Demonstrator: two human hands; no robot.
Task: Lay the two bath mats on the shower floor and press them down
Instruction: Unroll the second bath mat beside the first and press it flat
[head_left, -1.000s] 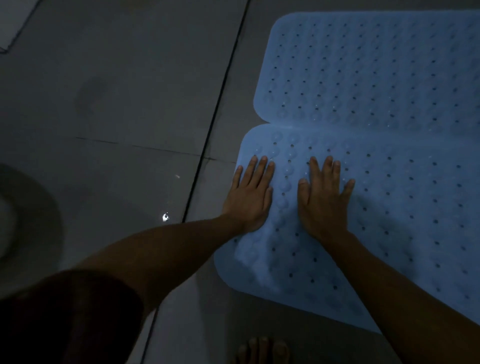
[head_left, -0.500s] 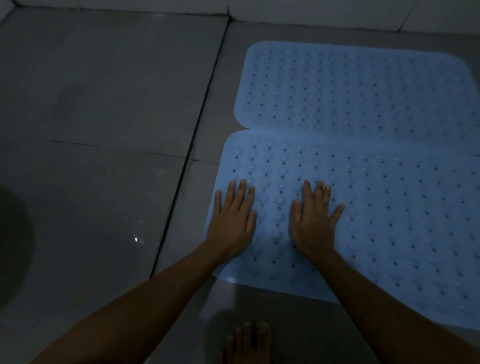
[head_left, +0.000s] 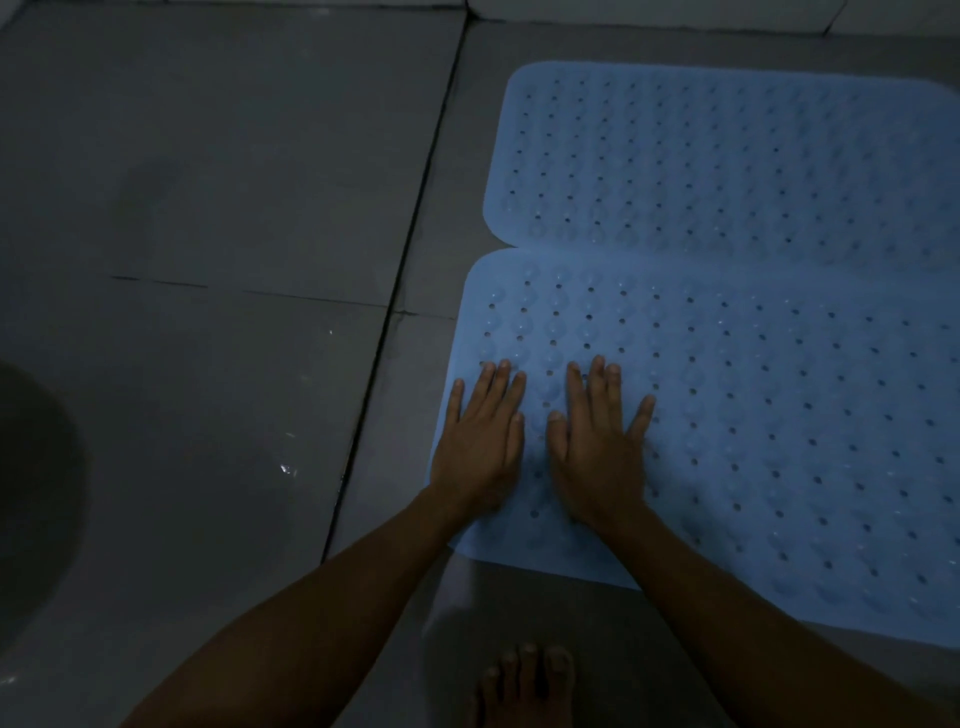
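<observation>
Two light blue perforated bath mats lie flat on the grey tiled shower floor (head_left: 218, 218), side by side. The far mat (head_left: 727, 156) reaches toward the wall; the near mat (head_left: 779, 415) slightly overlaps its front edge. My left hand (head_left: 480, 447) lies flat, fingers straight, on the near mat's left end. My right hand (head_left: 597, 447) presses flat just to the right of it, fingers spread. Both palms are down on the mat, close together.
A dark grout line (head_left: 395, 306) runs diagonally left of the mats. My bare foot (head_left: 524, 686) stands on the tile below the near mat. A dark round shape (head_left: 36, 499) sits at the left edge. A pale wall base (head_left: 675, 13) runs along the top.
Both hands have slid toward me along the near mat's left end, from near its far corner down toward its near edge. The view has tilted to show more of the far mat.
</observation>
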